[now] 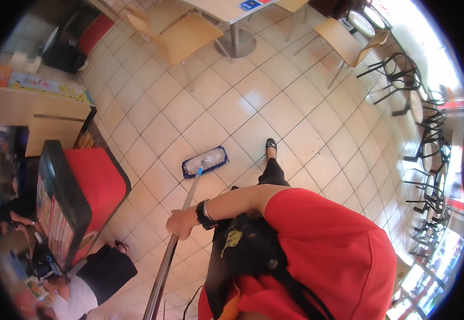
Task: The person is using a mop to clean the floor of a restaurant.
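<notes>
A flat mop (pixel 213 158) with a pale pad and blue fringe lies on the tiled floor ahead of me, left of centre. Its metal handle (pixel 161 272) slants from a light blue joint down to the lower left. My right hand (pixel 182 223), with a dark watch on the wrist, reaches across my body and is closed round the upper handle. My left hand is out of the picture. My black shoe (pixel 271 144) stands to the right of the mop head.
To the left stands a red-sided counter (pixel 96 178) with a dark rounded edge. A person in a white top (pixel 76 298) is beside it; another person's arms show behind it. Wooden chairs (pixel 186 40) and a pedestal table (pixel 236 42) are ahead. Several black-legged stools (pixel 402 72) line the right.
</notes>
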`<state>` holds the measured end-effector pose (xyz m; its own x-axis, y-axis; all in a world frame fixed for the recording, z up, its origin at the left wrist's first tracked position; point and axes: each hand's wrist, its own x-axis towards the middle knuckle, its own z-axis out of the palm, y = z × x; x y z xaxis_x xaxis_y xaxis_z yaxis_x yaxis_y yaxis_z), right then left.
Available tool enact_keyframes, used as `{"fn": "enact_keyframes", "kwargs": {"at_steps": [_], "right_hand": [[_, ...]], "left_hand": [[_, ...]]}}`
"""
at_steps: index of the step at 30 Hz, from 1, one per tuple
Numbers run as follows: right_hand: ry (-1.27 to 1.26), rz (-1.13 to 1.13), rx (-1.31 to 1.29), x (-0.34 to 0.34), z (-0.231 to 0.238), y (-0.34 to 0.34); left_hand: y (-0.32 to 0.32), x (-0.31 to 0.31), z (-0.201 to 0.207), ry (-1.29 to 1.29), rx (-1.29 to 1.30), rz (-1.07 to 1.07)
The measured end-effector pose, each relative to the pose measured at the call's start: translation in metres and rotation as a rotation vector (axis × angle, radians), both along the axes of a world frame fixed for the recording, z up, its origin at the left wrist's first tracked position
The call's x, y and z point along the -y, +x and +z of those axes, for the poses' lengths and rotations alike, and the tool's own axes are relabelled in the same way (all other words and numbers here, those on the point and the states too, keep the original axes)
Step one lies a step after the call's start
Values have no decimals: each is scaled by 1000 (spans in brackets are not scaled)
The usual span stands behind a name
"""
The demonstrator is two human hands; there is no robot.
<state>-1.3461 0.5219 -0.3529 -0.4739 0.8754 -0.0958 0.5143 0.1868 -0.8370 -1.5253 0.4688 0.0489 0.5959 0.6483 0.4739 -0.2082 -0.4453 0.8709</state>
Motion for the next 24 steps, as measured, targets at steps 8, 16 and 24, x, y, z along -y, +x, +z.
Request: {"fn": "enact_keyframes", "kwargs": {"at_steps": [8,16,24], "right_hand": [[33,-485,114,7,-82,114],[-207,-975,453,153,-219,372],[-354,-1326,519,308,-208,533]], "left_hand": [[65,-20,-157,-388,145,745],[226,11,-319,-769,31,280],[439,42,-317,-335,-181,-431]]}}
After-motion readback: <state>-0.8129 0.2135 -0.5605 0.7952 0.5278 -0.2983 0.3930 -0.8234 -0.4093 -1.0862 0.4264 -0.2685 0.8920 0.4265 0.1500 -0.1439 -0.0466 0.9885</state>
